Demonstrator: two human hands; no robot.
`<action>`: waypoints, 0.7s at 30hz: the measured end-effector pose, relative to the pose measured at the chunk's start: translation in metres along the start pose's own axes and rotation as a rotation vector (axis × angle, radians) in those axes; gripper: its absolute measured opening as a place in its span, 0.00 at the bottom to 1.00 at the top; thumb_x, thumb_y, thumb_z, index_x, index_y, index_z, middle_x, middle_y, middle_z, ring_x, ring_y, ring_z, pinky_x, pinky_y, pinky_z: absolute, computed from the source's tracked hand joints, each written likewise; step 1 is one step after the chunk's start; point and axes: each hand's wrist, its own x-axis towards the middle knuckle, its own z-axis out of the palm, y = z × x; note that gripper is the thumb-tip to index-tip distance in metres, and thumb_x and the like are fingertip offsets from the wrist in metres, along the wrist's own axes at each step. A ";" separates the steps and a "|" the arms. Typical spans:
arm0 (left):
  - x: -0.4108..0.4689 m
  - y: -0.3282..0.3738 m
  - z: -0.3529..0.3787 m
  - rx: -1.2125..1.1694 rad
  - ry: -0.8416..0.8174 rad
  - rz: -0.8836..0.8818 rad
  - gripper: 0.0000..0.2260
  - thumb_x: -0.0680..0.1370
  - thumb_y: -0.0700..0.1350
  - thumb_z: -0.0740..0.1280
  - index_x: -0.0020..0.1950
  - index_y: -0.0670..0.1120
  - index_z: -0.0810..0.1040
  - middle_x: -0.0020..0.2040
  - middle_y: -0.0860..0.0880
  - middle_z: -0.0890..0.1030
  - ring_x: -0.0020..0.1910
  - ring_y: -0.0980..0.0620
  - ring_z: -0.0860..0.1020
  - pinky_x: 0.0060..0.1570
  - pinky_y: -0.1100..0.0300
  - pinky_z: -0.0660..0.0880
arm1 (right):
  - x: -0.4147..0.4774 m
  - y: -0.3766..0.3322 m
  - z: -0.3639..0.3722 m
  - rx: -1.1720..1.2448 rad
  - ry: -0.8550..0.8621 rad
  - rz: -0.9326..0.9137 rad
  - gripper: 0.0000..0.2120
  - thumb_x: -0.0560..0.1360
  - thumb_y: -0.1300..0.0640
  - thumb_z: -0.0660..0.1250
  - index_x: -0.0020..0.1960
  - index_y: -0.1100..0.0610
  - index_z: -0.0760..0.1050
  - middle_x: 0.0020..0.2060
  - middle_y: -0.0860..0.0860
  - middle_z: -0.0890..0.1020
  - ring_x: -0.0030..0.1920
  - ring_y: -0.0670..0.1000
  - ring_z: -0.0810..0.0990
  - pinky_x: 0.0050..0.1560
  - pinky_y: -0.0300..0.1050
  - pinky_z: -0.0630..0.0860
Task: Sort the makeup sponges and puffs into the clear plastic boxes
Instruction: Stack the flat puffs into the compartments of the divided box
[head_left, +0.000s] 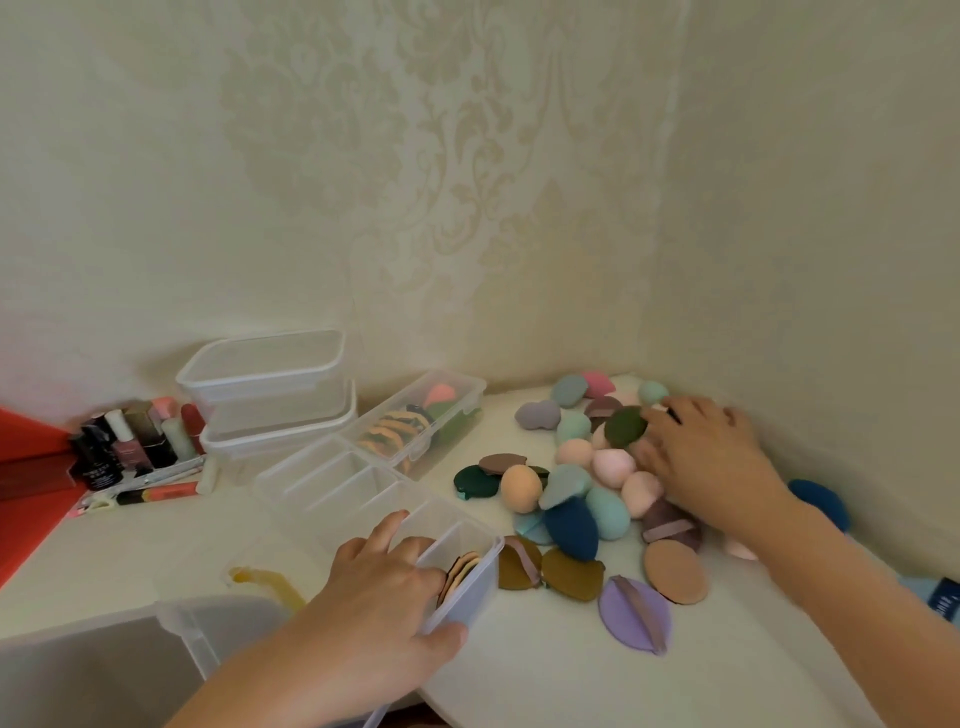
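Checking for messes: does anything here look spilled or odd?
Yes. A yellowish-brown smear lies on the white tabletop just left of the left hand gripping the divided clear box. It looks like a spill or stain; what it is, I cannot tell.

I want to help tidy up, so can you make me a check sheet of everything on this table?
Surface: white table, one yellowish smear.
Job's things: loose pile of sponges and puffs at right; divided box, flat puffs in its near end; second box partly filled; two stacked boxes, seemingly empty.
Clutter: cosmetic bottles and tubes at left.
Hands: left hand grips the divided box's near end; right hand rests on the pile, touching a dark green puff.
Cables: nothing seen.
Surroundings: patterned wallpaper; red object at left edge.
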 end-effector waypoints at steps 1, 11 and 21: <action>0.001 0.000 0.001 0.005 -0.006 -0.004 0.22 0.78 0.61 0.53 0.67 0.53 0.71 0.75 0.53 0.58 0.75 0.52 0.38 0.71 0.51 0.50 | 0.002 0.009 0.000 0.006 -0.011 0.053 0.21 0.80 0.47 0.53 0.70 0.52 0.67 0.68 0.52 0.69 0.65 0.55 0.69 0.61 0.51 0.65; 0.002 0.003 -0.004 -0.221 0.016 0.003 0.37 0.74 0.64 0.33 0.67 0.52 0.72 0.74 0.54 0.61 0.75 0.57 0.42 0.71 0.52 0.49 | 0.008 0.043 -0.006 0.532 -0.184 0.148 0.21 0.78 0.51 0.63 0.70 0.54 0.67 0.65 0.54 0.69 0.59 0.54 0.73 0.58 0.44 0.69; 0.006 0.003 0.004 -0.099 0.067 0.006 0.30 0.77 0.58 0.33 0.70 0.55 0.66 0.68 0.55 0.68 0.76 0.52 0.47 0.70 0.51 0.54 | -0.021 0.061 -0.008 0.816 -0.034 0.275 0.13 0.77 0.56 0.65 0.61 0.53 0.74 0.56 0.52 0.78 0.50 0.49 0.73 0.37 0.32 0.65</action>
